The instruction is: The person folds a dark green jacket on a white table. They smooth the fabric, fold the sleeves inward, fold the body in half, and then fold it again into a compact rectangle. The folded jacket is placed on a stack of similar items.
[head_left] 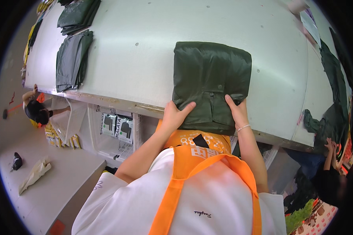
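A folded dark green rain jacket (211, 70) lies at the near edge of the white table, its lower end hanging past the edge towards my apron. It is glossy, with a zip and a snap button showing near the middle. My left hand (176, 116) grips its left side, thumb on top and the other fingers mostly hidden. On the right side my right hand (238, 112) holds it the same way, thumb pointing up the fabric. A beaded bracelet circles my right wrist.
Stacks of folded dark green garments (72, 58) sit at the table's left. More dark green fabric (333, 78) lies at the right, near another person's hands (332, 147). White crates with packaged goods (119, 127) stand under the table. Another person (37, 107) is at far left.
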